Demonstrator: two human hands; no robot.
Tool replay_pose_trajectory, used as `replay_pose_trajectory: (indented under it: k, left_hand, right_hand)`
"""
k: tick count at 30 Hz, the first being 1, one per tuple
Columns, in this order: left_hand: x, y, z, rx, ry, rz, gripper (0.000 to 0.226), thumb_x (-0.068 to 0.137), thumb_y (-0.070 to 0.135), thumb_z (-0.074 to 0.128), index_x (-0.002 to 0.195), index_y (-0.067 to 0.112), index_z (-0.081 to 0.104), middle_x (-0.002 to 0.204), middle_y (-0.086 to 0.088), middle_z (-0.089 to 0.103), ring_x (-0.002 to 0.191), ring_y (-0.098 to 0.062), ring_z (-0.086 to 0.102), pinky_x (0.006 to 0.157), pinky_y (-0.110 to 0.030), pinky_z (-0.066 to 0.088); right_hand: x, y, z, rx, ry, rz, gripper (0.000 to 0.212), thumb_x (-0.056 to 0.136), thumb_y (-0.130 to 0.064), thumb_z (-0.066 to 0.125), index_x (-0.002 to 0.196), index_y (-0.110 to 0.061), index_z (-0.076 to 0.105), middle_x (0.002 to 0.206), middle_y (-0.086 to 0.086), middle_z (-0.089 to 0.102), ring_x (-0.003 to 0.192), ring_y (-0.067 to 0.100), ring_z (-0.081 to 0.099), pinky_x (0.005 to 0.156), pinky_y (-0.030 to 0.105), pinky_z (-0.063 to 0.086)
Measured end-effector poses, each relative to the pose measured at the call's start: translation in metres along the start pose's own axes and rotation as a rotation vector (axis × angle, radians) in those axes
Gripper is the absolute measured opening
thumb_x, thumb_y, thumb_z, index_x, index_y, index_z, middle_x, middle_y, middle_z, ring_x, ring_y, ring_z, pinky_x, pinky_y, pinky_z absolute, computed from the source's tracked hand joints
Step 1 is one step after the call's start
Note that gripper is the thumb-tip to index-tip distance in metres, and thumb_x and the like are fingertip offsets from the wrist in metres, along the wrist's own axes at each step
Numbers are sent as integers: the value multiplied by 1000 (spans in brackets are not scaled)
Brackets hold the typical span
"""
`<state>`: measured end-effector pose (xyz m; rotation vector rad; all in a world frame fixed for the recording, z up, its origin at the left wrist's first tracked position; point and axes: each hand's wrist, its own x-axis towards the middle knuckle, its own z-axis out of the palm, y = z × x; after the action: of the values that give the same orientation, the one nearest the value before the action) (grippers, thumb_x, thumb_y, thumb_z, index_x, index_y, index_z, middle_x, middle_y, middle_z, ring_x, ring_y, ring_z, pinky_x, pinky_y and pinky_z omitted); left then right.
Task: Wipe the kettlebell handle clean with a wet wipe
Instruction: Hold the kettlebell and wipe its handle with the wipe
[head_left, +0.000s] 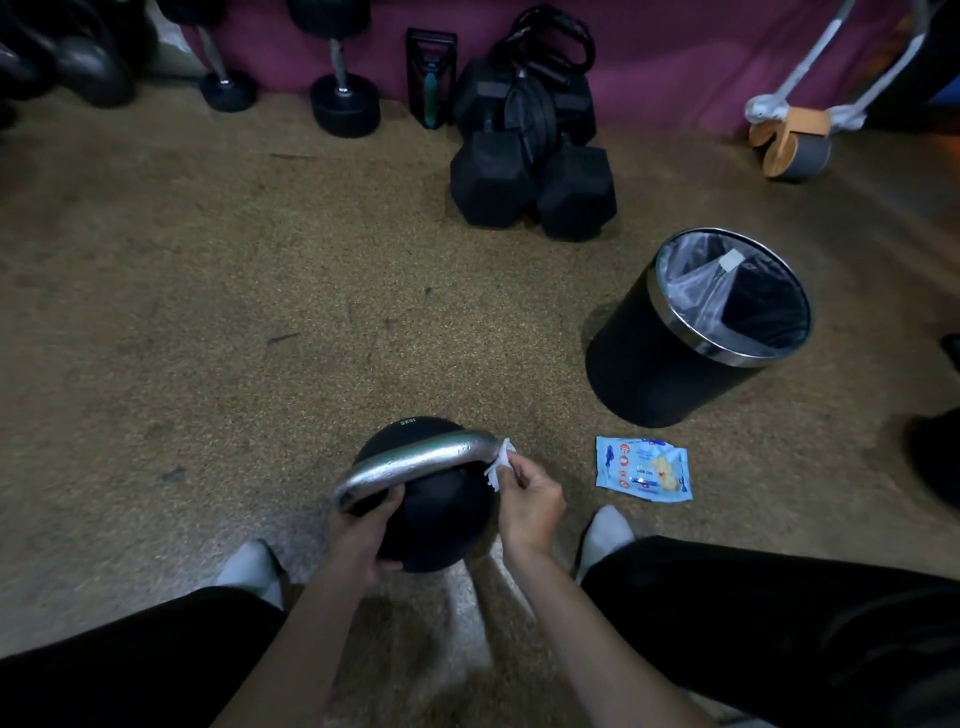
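Black ball under a silver bare-metal loop: one kettlebell (436, 519), upright on the speckled rubber floor (260, 312), low in the middle of the view. Handle (415, 460): arches over the top of the ball, left end nearer, right end farther. Left hand (363, 540): grip closed on the kettlebell at the handle's left root, fingers curled over the ball, steadying it. Right hand (530, 499): grip pinching a white wet wipe (498, 465), bunched and pressed against the handle's right bend. Wipe packet (644, 469): pale blue, flat on the floor to the right of the kettlebell. Waste bin (696, 332): black, lined, beyond the packet. Hex dumbbells (530, 182): well apart, by the far wall. Step in hand, as judged: wiping the handle's right end. To do it well: spread the bunched wipe so it wraps the bar, draw it along the whole arch including the underside, hold the ball firm against rolling, and move the left hand off its end so that part is cleaned too.
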<state>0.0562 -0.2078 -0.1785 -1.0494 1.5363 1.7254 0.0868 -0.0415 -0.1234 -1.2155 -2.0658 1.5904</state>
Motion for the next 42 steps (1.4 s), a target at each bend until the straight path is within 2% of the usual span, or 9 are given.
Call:
replay_pose_trajectory:
  k: [2, 4, 8, 14, 22, 26, 32, 35, 42]
  left_hand:
    - [-1, 1, 0, -11, -11, -7, 74, 80, 34, 83, 144, 24, 45, 143, -9, 54, 130, -42, 49, 60, -48, 54]
    - [1, 0, 0, -12, -8, -5, 78, 78, 36, 84, 144, 25, 45, 143, -10, 54, 129, -42, 50, 60, -49, 55]
    - [-2, 1, -1, 15, 8, 1, 98, 59, 47, 88, 143, 26, 44, 143, -10, 56, 127, -41, 53, 61, -50, 57]
    - [-4, 2, 1, 15, -4, -16, 74, 79, 37, 83, 142, 23, 47, 144, -12, 54, 130, -42, 50, 62, -48, 55]
    - [1, 0, 0, 44, 14, -23, 80, 76, 42, 84, 144, 23, 45, 145, -11, 54, 129, -41, 51, 54, -43, 54]
    - [0, 1, -1, 46, 10, -19, 82, 75, 43, 84, 144, 25, 44, 145, -10, 53, 130, -41, 50, 55, -43, 55]
    - [-4, 3, 0, 39, 13, -17, 80, 74, 42, 85, 142, 23, 47, 143, -11, 55, 129, -42, 50, 58, -45, 55]
    - [-6, 3, 1, 39, 9, -11, 75, 77, 40, 83, 141, 23, 47, 143, -11, 55, 128, -42, 51, 58, -45, 55]
    - [-20, 9, 6, 28, 6, 2, 64, 85, 36, 78, 140, 24, 47, 137, -9, 54, 124, -40, 52, 63, -45, 54]
  right_hand:
    - [-1, 0, -1, -20, -9, -16, 21, 81, -2, 66, 98, -12, 74, 87, -3, 69, 84, 12, 65, 82, 26, 51]
    - [-2, -3, -4, -23, -8, -62, 20, 82, -2, 66, 98, -11, 74, 88, -4, 68, 84, 9, 64, 79, 18, 48]
    - [4, -12, -7, -51, -8, -136, 19, 84, -5, 64, 99, -12, 74, 93, -7, 69, 86, 6, 64, 81, 16, 46]
    - [6, -10, -8, -98, -39, -94, 21, 85, -5, 64, 102, -10, 73, 95, -3, 71, 88, 9, 65, 82, 17, 47]
    - [10, -20, -10, -93, -58, -158, 22, 85, -3, 62, 100, -13, 74, 97, -6, 70, 91, 8, 64, 84, 18, 47]
    - [14, -19, -7, -152, -97, -150, 23, 86, -3, 60, 103, -13, 74, 101, 0, 72, 93, 12, 65, 89, 28, 50]
    - [12, -28, -19, -204, -136, -283, 26, 86, 0, 60, 105, -11, 72, 103, -7, 68, 94, 4, 61, 81, -4, 36]
    - [19, -38, -17, -210, -164, -333, 26, 85, 1, 60, 104, -12, 73, 100, -13, 65, 92, 0, 59, 82, -6, 33]
    - [27, -36, -16, -292, -212, -289, 25, 85, 2, 59, 103, -8, 73, 104, 0, 71, 92, 6, 62, 77, -5, 34]
